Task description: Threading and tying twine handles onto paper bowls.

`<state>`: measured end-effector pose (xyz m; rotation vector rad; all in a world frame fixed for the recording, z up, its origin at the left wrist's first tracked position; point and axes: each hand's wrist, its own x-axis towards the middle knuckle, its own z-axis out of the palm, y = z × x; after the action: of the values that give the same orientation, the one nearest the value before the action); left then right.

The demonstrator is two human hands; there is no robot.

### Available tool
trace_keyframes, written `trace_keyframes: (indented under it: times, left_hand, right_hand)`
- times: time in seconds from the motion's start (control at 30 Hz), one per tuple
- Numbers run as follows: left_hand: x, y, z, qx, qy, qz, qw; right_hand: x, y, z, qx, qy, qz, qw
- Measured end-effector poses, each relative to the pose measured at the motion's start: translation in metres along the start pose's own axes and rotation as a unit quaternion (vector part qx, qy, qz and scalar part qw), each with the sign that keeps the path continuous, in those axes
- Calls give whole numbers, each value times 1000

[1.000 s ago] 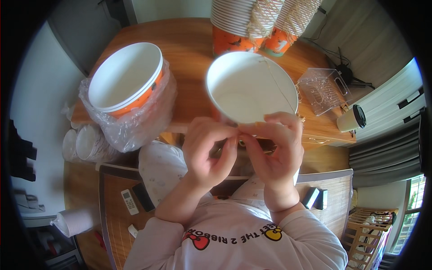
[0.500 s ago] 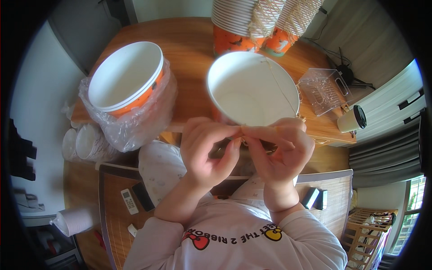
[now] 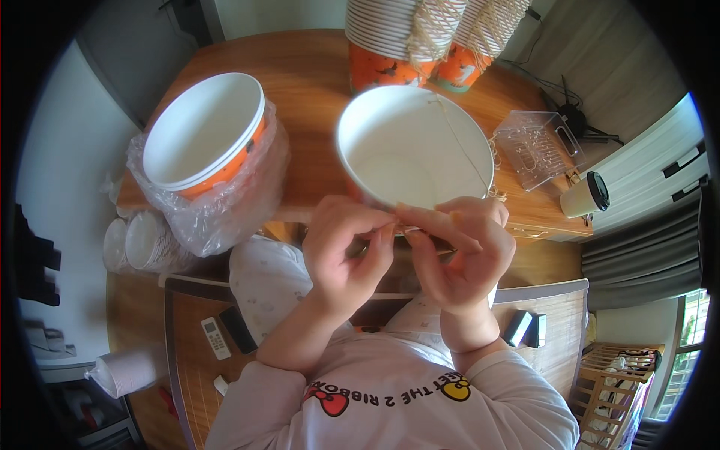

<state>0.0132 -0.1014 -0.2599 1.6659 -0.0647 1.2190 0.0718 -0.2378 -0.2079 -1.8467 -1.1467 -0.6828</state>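
A large white-lined paper bucket (image 3: pixel 390 142) stands tilted toward me at the table's near edge. Thin tan twine (image 3: pixel 459 137) crosses its mouth down to the right rim, where a small tangle hangs outside. At the near rim, my left hand (image 3: pixel 341 251) and my right hand (image 3: pixel 465 247) meet, fingertips almost touching. Both pinch a short bit of twine, mostly covered by the fingers. Stacked buckets (image 3: pixel 390 37) with orange outsides stand behind, with twine loops hanging over their sides. On the left, more nested buckets (image 3: pixel 202 135) sit in a clear plastic bag (image 3: pixel 225 214).
A clear plastic basket (image 3: pixel 536 154) and a lidded cup (image 3: pixel 585 196) stand at the wooden table's (image 3: pixel 300 75) right side. Beside my legs lie a remote control (image 3: pixel 215 337) and two small dark boxes (image 3: pixel 525 330). Wrapped paper cups (image 3: pixel 142 240) are at the left.
My fingertips have shifted slightly, and the right index finger now reaches further across toward the left hand. The bucket and the table appear a little further left in view.
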Motion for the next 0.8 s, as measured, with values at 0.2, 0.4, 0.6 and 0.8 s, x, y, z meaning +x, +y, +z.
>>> trace_keyframes:
  times: [0.2, 0.4, 0.6, 0.8]
  left_hand:
    - [4, 0, -1, 63, -8, 70, 996]
    - [1, 2, 0, 58, -7, 44, 997]
    - [-1, 0, 2, 88, -8, 47, 995]
    - [-5, -1, 9, 102, -11, 75, 992]
  right_hand:
    - [2, 3, 1, -5, 3, -13, 1000]
    - [-3, 2, 5, 18, 50, -6, 999]
    - [-10, -1, 6, -5, 69, 10, 998]
    - [-27, 8, 17, 66, 114, 39, 990]
